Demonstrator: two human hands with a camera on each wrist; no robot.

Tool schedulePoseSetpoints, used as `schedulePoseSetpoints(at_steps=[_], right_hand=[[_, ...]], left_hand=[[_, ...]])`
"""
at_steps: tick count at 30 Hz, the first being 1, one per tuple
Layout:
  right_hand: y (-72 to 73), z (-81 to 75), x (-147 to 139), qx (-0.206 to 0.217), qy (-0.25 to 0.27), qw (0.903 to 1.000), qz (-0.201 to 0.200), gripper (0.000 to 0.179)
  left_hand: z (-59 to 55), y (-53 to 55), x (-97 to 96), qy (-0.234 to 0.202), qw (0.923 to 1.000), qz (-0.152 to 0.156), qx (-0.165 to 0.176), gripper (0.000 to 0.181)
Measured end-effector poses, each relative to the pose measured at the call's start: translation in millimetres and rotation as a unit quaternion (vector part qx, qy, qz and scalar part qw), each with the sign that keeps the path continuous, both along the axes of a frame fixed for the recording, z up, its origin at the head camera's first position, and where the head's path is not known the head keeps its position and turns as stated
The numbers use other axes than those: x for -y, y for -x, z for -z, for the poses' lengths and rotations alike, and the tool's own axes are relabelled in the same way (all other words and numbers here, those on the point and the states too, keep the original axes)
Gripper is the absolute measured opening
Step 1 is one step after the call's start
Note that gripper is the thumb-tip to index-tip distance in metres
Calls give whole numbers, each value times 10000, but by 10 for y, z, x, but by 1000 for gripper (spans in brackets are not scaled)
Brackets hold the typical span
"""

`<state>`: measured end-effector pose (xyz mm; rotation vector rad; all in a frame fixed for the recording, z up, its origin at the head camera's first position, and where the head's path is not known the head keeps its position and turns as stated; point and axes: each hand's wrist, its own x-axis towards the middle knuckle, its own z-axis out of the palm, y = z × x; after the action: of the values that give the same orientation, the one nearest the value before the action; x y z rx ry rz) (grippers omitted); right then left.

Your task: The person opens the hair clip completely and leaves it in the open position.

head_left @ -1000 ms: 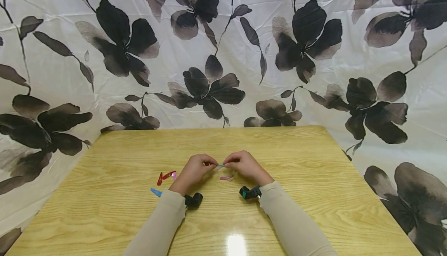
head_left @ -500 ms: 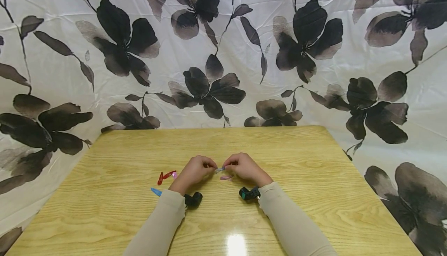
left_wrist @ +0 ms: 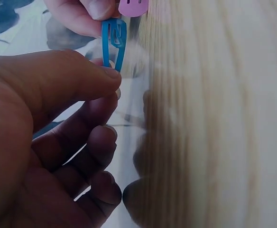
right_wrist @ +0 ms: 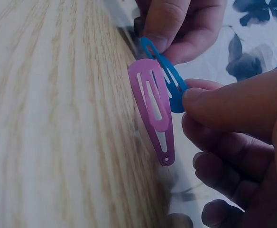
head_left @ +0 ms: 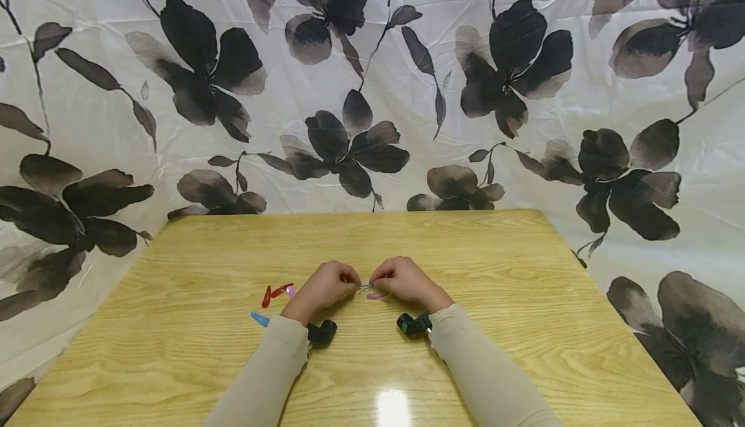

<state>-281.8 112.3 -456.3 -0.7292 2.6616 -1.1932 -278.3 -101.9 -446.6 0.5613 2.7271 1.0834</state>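
Blue starts us off at the far left: a clip [head_left: 259, 319] lies on the table [head_left: 495, 252], partly covered by your left sleeve [head_left: 273, 356]. Just above it, one red clip [head_left: 266, 297], then a second red clip [head_left: 282, 290] set at a slant, with a small pink clip [head_left: 290, 292] close by its right end. Here's your left hand [head_left: 327, 286], thumb and finger pinching the narrow end of another blue clip [left_wrist: 105, 43], the other fingers loosely bent. And there's the star, your held clip, dead centre, stretched between both hands! Right beneath it in the head view, on your side, a larger pink clip [right_wrist: 159, 125] rests on the wood. Over to your right hand [head_left: 407, 280]: thumb and finger grip the wide end, remaining fingers curving below. Behind everything, flowered cloth [head_left: 419, 181] spans the view.
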Motion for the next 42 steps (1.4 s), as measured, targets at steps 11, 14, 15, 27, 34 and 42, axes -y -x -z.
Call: schedulePoseSetpoints(at_steps=[11, 14, 15, 27, 34, 42], right_hand=[[-7, -2, 16, 220, -17, 9998, 9, 17], [-17, -11, 22, 239, -18, 9997, -3, 17], [-19, -15, 24, 254, -12, 9997, -8, 17], [-17, -5, 34, 224, -43, 9997, -22, 17], [-19, -4, 29, 216, -99, 9997, -18, 17], [-14, -1, 27, 166, -141, 9998, -42, 18]], left_hand=[[-8, 0, -12, 121, 9997, 215, 1, 10], [-7, -2, -11, 168, 9995, 268, -22, 10], [-6, -1, -10, 181, 9994, 281, -21, 10], [-1, -14, -15, 252, 9994, 245, -34, 10], [-4, -9, -14, 252, 9996, 145, 55, 9], [-15, -9, 2, 271, 9996, 58, -39, 9]])
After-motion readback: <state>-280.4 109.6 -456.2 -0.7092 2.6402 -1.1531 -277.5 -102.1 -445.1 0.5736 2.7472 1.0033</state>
